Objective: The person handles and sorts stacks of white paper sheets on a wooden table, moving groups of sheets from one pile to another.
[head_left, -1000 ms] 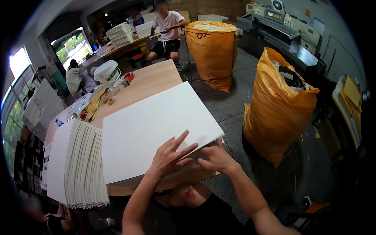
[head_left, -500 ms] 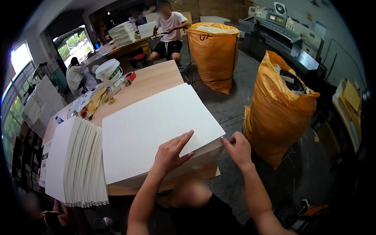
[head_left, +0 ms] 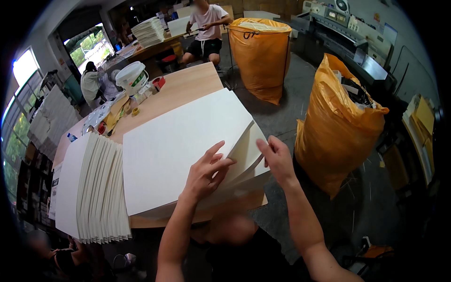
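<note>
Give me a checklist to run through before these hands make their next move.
1. Top sheet raised at its near right corner: ok.
2. Only one sheet raised: cannot tell.
3. Left hand by the sheet's near edge, fingers spread: ok.
4. Right hand gripping the raised part: cannot tell; it is at that corner.
5. Fanned pile apart from both hands: ok, off to the left.
6. White bucket away from the hands: ok, farther back on the table.
</note>
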`<control>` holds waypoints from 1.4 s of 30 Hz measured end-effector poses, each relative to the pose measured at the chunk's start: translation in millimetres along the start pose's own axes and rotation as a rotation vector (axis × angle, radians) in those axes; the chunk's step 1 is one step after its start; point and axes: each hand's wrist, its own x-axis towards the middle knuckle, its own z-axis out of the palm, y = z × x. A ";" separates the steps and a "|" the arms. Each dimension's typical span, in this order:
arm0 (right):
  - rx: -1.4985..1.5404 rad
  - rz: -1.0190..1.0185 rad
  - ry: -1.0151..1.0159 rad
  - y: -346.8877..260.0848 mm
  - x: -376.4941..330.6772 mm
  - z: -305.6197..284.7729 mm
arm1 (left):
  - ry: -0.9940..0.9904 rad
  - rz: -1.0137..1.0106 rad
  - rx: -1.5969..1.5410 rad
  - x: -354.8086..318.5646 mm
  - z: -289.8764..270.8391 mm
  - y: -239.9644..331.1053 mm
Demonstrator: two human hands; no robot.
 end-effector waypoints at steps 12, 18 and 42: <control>0.490 0.275 -0.170 -7.6 7.3 -6.9 | 0.013 0.010 -0.064 1.4 -0.7 -2.9; 0.376 0.230 -0.207 -13.4 7.8 -13.8 | 0.014 0.013 -0.072 -0.1 -0.1 -5.0; 0.017 0.050 -0.048 -0.5 10.0 6.5 | 0.077 0.033 -0.047 -0.7 2.3 -1.1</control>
